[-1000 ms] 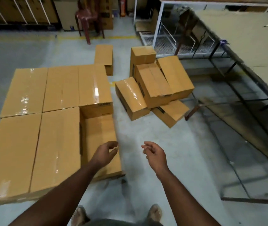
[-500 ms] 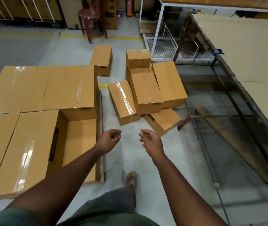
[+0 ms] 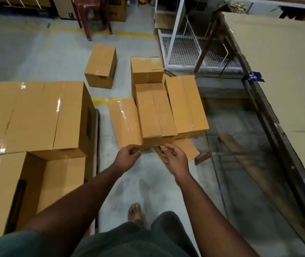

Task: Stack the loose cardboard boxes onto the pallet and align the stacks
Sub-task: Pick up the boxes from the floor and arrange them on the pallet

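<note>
Boxes stacked on the pallet (image 3: 36, 115) lie well to the left of the fingers, with one lower slot (image 3: 62, 175) unfilled near the left forearm. Loose boxes: six, five in a heap just beyond both hands and one (image 3: 101, 66) apart, farther off. Topmost is the middle box (image 3: 155, 110), its long axis running straight away, near end just past the fingertips. Left hand (image 3: 128, 157) and right hand (image 3: 174, 156) flank that end about equally near, fingers loosely curled, holding nothing.
</note>
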Available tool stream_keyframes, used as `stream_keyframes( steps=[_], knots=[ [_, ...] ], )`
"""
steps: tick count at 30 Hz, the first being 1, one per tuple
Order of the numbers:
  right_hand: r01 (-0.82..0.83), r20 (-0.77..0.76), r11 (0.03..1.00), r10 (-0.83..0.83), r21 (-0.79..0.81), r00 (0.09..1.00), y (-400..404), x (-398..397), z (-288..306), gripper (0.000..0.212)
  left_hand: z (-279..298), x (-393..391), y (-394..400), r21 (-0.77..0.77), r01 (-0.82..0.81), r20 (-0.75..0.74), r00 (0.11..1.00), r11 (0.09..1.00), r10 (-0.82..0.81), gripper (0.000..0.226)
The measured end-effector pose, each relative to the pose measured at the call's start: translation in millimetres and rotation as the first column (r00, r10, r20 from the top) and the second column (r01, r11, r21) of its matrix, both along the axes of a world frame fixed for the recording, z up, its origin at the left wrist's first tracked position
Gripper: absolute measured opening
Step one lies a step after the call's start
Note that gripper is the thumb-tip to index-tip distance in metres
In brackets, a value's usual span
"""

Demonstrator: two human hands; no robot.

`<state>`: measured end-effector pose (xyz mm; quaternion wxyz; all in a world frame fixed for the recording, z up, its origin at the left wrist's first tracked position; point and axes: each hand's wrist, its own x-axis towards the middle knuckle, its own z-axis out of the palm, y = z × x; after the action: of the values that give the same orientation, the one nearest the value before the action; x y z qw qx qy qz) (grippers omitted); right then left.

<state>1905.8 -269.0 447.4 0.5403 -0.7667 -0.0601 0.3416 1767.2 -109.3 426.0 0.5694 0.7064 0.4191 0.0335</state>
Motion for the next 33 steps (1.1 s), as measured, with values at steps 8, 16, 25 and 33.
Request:
stream_keyframes(
  steps=[8,16,25,33],
  knots=[
    [0.025,-0.109,0.999,-0.029,-0.037,0.994,98.4,142.2,-75.8,0.02,-52.5,124.9,74.1,-0.126,-0.121,-0.065,0.991,0.985,0.113,0.029],
    [-0.039,-0.122,0.968,0.008,-0.248,0.992,188.8,284.5,-253.4,0.037,-213.4,261.9,155.1,-0.225,-0.212,-0.29,0.946,0.951,0.143,0.056],
    [-0.26,0.132,0.709,0.446,-0.655,0.885,204.8,342.2,-365.3,0.077,-331.7,293.8,202.1,-0.424,-0.258,-0.433,0.899,0.868,0.056,0.099],
    [0.046,0.131,0.719,0.062,-0.694,0.989,198.0,329.1,-380.6,0.079,-363.2,275.5,194.8,-0.53,-0.232,-0.366,0.93,0.816,0.027,0.099]
  ],
)
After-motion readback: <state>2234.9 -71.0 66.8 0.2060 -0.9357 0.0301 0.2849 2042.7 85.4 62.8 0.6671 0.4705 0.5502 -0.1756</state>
